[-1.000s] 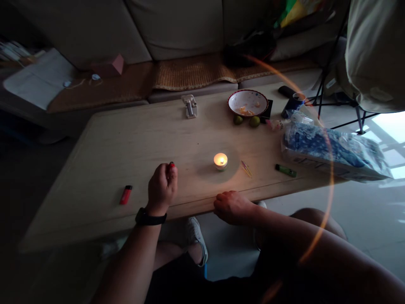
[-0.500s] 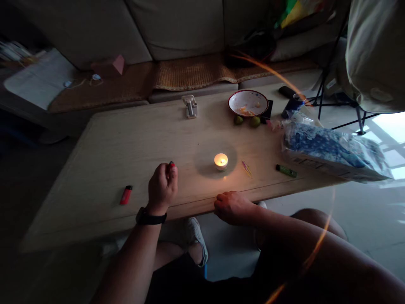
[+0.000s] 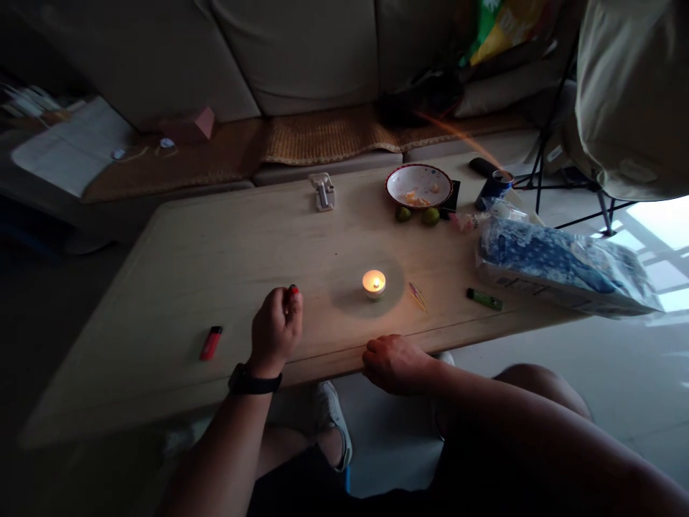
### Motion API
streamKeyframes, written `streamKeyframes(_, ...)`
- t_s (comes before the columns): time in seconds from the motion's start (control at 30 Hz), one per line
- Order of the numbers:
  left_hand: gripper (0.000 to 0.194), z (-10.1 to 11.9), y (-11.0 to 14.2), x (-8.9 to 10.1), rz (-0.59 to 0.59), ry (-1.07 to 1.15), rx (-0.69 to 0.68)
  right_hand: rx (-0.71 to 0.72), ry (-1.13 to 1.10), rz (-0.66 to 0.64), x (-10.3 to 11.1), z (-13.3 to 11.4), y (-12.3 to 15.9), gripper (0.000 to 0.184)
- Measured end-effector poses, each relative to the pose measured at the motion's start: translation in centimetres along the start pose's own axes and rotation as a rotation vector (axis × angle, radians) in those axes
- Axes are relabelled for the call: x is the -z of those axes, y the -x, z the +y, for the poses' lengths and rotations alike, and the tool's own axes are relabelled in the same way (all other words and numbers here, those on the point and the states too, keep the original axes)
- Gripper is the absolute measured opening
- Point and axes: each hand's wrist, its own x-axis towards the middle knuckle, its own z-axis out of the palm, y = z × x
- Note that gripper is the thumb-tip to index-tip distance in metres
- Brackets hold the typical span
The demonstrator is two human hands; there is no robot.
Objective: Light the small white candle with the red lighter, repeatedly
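Note:
My left hand [image 3: 276, 332] hangs in a loose fist over the wooden table [image 3: 177, 287], pinching a small red-tipped item [image 3: 293, 291] in its fingertips. The item is mostly hidden by my fingers. My right hand [image 3: 395, 365] rests on the table's near edge and holds nothing. Between the hands and farther off burns a small lit tealight candle [image 3: 373, 283]. A red lighter [image 3: 211, 342] lies left of my left hand. A small bundle of thin sticks [image 3: 417, 296] lies just right of the candle, and a green lighter [image 3: 484, 299] lies beyond it.
Toward the far edge stand a white bowl with food scraps [image 3: 418, 185], two limes [image 3: 429, 216], a metal hinge-like part [image 3: 323, 192], and a blue can [image 3: 495, 187]. A large plastic-wrapped pack [image 3: 563, 266] overhangs the right edge. A sofa runs behind the table.
The whole scene sits slightly lower in the view and tilts a little. Both hands keep their places relative to the table, and the orange lens flare has mostly faded.

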Motion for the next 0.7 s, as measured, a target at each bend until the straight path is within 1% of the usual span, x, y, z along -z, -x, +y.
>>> streamKeyframes(0.17, 0.024, 0.0, 0.2, 0.0, -0.010, 0.000, -0.003, 0.002, 0.003, -0.033, 0.4, -0.2, 0.0, 0.032)
streamKeyframes(0.33, 0.025, 0.3, 0.2, 0.0, -0.029, 0.002, -0.010, 0.002, 0.006, -0.039, 0.3, -0.3, -0.1, 0.030)
streamKeyframes(0.47, 0.025, 1.4, 0.1, -0.2, -0.057, 0.037, -0.042, -0.004, 0.014, -0.034, 0.3, -0.3, -0.1, 0.029)
streamKeyframes(0.7, 0.026, 4.0, -0.3, -0.8, -0.095, 0.017, -0.146, -0.009, 0.028, -0.041, 0.2, -0.3, -0.1, 0.031)
